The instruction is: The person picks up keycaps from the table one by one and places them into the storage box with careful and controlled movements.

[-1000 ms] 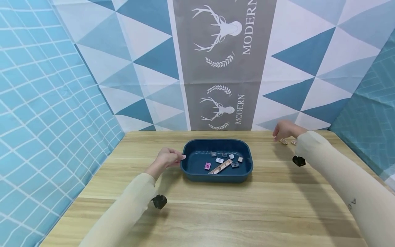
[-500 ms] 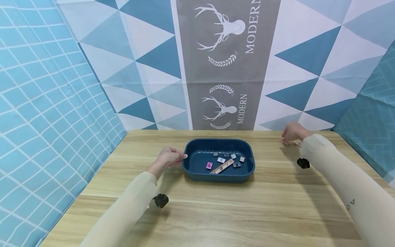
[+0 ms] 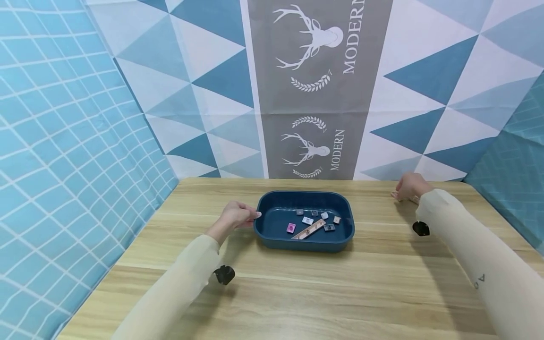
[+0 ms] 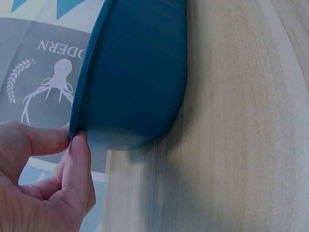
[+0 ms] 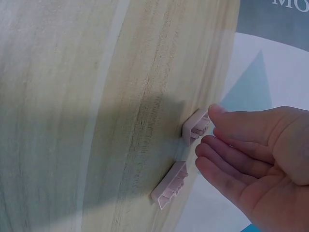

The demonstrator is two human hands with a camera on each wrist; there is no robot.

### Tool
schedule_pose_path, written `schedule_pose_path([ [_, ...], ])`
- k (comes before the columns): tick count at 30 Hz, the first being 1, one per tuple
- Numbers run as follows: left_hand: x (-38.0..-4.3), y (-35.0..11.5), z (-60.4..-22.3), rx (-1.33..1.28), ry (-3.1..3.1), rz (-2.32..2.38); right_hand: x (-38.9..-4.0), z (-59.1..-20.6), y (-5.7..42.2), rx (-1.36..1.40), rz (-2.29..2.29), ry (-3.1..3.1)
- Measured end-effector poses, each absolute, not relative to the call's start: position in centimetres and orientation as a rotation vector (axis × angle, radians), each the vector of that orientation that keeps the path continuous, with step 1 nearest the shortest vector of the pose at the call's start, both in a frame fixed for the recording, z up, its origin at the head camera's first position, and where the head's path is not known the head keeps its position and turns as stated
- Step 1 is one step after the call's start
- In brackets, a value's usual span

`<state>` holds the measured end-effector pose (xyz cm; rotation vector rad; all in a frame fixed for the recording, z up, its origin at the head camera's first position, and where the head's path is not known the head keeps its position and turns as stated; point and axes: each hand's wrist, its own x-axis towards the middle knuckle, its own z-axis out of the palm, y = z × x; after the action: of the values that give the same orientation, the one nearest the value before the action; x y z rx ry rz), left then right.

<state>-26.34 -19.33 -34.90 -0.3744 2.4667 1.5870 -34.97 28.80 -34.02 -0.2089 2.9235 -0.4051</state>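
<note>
My left hand (image 3: 235, 214) pinches the left rim of a dark blue rectangular tray (image 3: 306, 245) between thumb and fingers; the left wrist view shows the grip from outside the tray wall. At the table's far right, my right hand (image 3: 411, 185) is low over two pale pink hollow plastic pieces, like toy building bricks. In the right wrist view, the thumb and bent forefinger are at the end of the farther pink piece (image 5: 194, 126). Whether they pinch it is hidden. The nearer pink piece (image 5: 170, 185) lies on the table below the fingers.
Inside the tray lie a long pale pink strip (image 3: 309, 230), a bright pink piece (image 3: 291, 228), a white piece (image 3: 308, 220) and several other small grey, dark and pale pieces. A patterned cloth wall (image 3: 221, 104) stands behind the wooden table (image 3: 323, 293).
My right hand has moved right and lower onto the pink pieces, covering part of them. My left hand stays on the tray rim. The whole view shifts slightly.
</note>
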Motion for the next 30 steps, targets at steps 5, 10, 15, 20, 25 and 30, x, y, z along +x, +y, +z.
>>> schedule_pose_path([
  [5,-26.3,-19.2,-35.0,-0.37,2.473,1.576,-35.0,-34.6,28.7,-0.185,-0.427,2.959],
  [10,-26.3,-19.2,-35.0,-0.373,2.469,1.581,-35.2,-35.0,28.5,-0.219,-0.404,2.982],
  [15,-26.4,-19.2,-35.0,-0.374,2.464,1.589,-35.4,-35.1,28.2,-0.262,-0.375,2.999],
  [20,-26.4,-19.3,-34.8,-0.371,2.464,1.588,-35.5,-35.2,28.1,-0.268,-0.38,3.009],
  [25,-26.4,-19.3,-34.7,-0.372,2.465,1.582,-36.2,-36.1,28.7,-0.261,-0.433,3.032],
  [30,-26.4,-19.2,-34.7,-0.385,2.458,1.59,-36.2,-36.3,28.8,-0.251,-0.455,3.053],
])
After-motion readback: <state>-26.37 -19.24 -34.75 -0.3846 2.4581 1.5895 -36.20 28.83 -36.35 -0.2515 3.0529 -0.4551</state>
